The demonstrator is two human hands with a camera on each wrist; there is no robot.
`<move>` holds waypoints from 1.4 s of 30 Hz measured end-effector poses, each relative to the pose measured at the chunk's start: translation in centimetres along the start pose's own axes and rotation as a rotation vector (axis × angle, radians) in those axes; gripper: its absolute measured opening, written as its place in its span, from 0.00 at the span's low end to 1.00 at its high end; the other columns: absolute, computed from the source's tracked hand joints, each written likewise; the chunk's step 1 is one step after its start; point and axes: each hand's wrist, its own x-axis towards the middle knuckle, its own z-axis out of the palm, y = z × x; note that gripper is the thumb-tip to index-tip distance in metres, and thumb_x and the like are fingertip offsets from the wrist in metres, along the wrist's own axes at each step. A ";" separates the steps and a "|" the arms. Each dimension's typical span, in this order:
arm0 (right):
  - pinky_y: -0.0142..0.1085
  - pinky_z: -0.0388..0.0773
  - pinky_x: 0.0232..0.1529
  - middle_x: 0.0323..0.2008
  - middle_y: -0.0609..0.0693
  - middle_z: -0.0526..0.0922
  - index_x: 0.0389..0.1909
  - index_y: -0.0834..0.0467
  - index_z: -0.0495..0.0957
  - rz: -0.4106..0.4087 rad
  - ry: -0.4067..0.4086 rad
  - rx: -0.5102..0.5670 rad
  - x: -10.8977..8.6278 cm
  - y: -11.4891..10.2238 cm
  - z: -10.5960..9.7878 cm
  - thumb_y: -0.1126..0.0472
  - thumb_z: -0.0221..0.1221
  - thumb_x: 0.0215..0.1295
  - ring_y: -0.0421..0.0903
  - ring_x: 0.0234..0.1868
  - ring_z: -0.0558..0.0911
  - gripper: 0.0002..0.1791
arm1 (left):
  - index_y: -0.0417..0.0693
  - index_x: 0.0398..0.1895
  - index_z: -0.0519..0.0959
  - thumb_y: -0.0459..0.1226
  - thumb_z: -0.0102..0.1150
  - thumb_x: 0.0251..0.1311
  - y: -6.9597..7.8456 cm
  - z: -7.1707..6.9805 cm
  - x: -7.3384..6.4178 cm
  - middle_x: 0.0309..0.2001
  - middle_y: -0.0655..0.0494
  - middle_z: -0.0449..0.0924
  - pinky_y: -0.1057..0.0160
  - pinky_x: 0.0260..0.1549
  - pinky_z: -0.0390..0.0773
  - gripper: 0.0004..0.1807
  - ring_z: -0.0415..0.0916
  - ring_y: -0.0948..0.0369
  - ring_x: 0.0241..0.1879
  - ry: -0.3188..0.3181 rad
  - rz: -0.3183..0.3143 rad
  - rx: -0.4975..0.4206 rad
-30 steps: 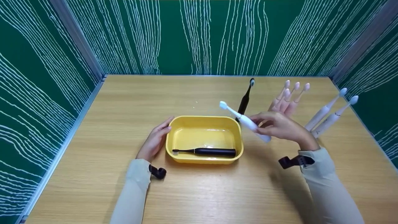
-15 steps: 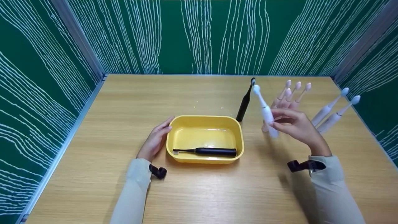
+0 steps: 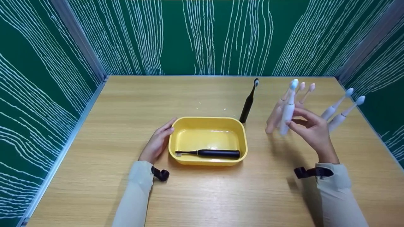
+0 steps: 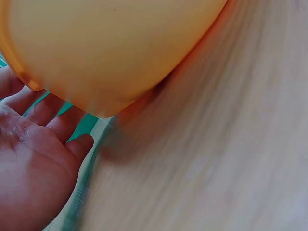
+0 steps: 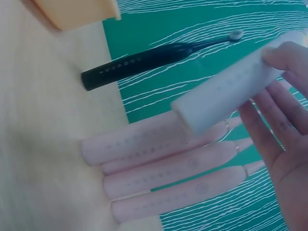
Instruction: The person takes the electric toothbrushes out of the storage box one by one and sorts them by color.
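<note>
My right hand (image 3: 311,129) holds a white electric toothbrush (image 3: 288,111) pinched at the handle between thumb and fingertips, other fingers loosely spread. The brush is upright, head up, slightly tilted, base just above the table (image 3: 202,195). It's over the right half of the table, toward the far edge, right in front of the pink electric toothbrushes (image 3: 303,94). In the right wrist view the white handle (image 5: 226,94) overlaps the pink ones (image 5: 159,163); I can't tell whether they touch. I count at least three pink handles there, standing close together.

My left hand (image 3: 157,142) is flat and relaxed, fingers straight, resting against the left wall of the yellow tub (image 3: 176,138). It grips nothing. The left wrist view confirms: open palm (image 4: 33,163) beside the tub's rounded corner (image 4: 110,53).

The tub sits mid-table, slightly toward the near edge. Inside it, a black electric toothbrush (image 3: 210,153) lies flat along the near wall, head pointing left.

A second black electric toothbrush (image 3: 248,102) stands upright just behind the tub's far right corner, also seen in the right wrist view (image 5: 144,60).

Two more white electric toothbrushes (image 3: 339,112) stand side by side near the right edge of the table, beyond my right hand.

Green panels with white lines (image 3: 202,34) wall the table on three sides.
</note>
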 end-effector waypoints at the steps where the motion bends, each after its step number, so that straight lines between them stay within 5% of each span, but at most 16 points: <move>1: 0.24 0.80 0.47 0.49 0.46 0.83 0.51 0.75 0.75 -0.002 0.018 0.014 -0.1 0.2 0.0 0.83 0.59 0.53 0.39 0.48 0.81 0.21 | 0.41 0.72 0.58 0.33 0.44 0.69 0.0 0.0 0.0 0.76 0.51 0.51 0.59 0.76 0.39 0.28 0.41 0.57 0.77 0.000 -0.001 -0.002; 10: 0.27 0.82 0.45 0.41 0.52 0.85 0.47 0.79 0.75 -0.049 0.262 0.172 -1.1 1.3 -0.1 0.86 0.59 0.48 0.44 0.44 0.82 0.21 | 0.38 0.72 0.56 0.32 0.41 0.70 0.1 0.1 0.0 0.76 0.49 0.49 0.57 0.76 0.38 0.28 0.38 0.55 0.77 -0.028 0.015 -0.004; 16: 0.26 0.82 0.43 0.39 0.53 0.85 0.48 0.78 0.76 -0.044 0.385 0.175 -1.9 2.1 -0.7 0.85 0.60 0.48 0.44 0.42 0.82 0.21 | 0.40 0.72 0.58 0.32 0.43 0.70 0.1 0.1 0.0 0.76 0.50 0.51 0.59 0.76 0.40 0.27 0.41 0.56 0.77 -0.015 -0.001 -0.012; 30: 0.23 0.78 0.50 0.46 0.47 0.82 0.53 0.68 0.76 0.093 0.532 -0.135 -3.9 3.1 -3.1 0.75 0.62 0.56 0.41 0.48 0.81 0.22 | 0.40 0.72 0.58 0.33 0.45 0.69 0.1 0.1 -0.1 0.76 0.51 0.50 0.58 0.76 0.39 0.28 0.39 0.56 0.77 -0.008 0.007 -0.013; 42: 0.22 0.78 0.50 0.48 0.47 0.80 0.56 0.63 0.76 0.210 0.544 -0.200 -5.1 3.9 -4.5 0.72 0.63 0.57 0.42 0.49 0.79 0.24 | 0.41 0.72 0.58 0.33 0.43 0.70 0.0 0.1 -0.1 0.76 0.50 0.51 0.60 0.75 0.42 0.27 0.42 0.57 0.76 -0.027 0.005 -0.036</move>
